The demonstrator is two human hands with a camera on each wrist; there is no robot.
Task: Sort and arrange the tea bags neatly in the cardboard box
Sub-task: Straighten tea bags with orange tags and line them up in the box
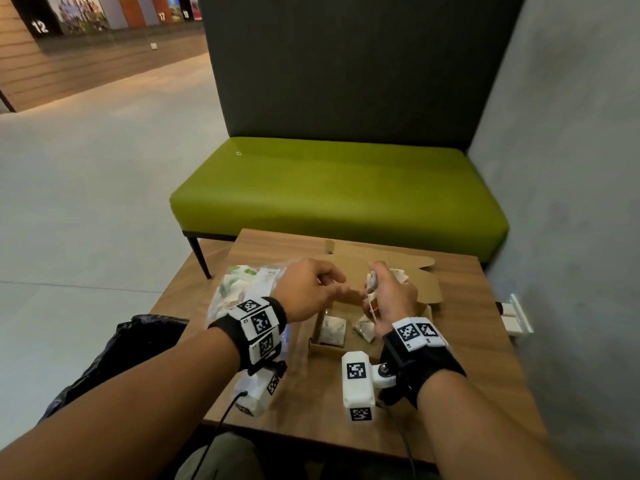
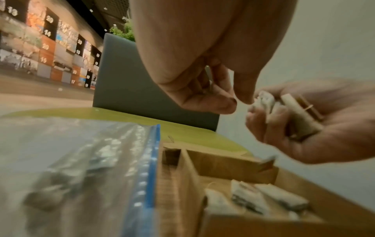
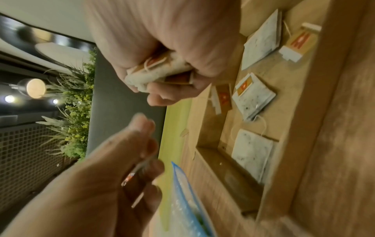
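At twelve o'clock I face a green bench point(image 1: 339, 188) backed by a dark panel point(image 1: 346, 64), grey wall point(image 1: 571, 168) at two, pale floor point(image 1: 86, 185) at ten.

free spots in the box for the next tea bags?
Bare floor in the cardboard box along its far wall, and the narrow slot beside the plastic bag. Crowded: near end, where tea bags lie.

A wooden table point(image 1: 478, 341) stands in front of a green upholstered bench point(image 1: 339, 188) with thin dark legs, backed by a tall dark partition point(image 1: 346, 64). A grey wall point(image 1: 571, 168) closes the right side, with a white fitting point(image 1: 517, 315) low against it. A black plastic bag point(image 1: 114, 355) lies left of the table. Beyond the pale floor point(image 1: 86, 185), numbered picture panels point(image 1: 86, 12) line the far wall. Leafy plants point(image 3: 75, 99) rise above the partition.
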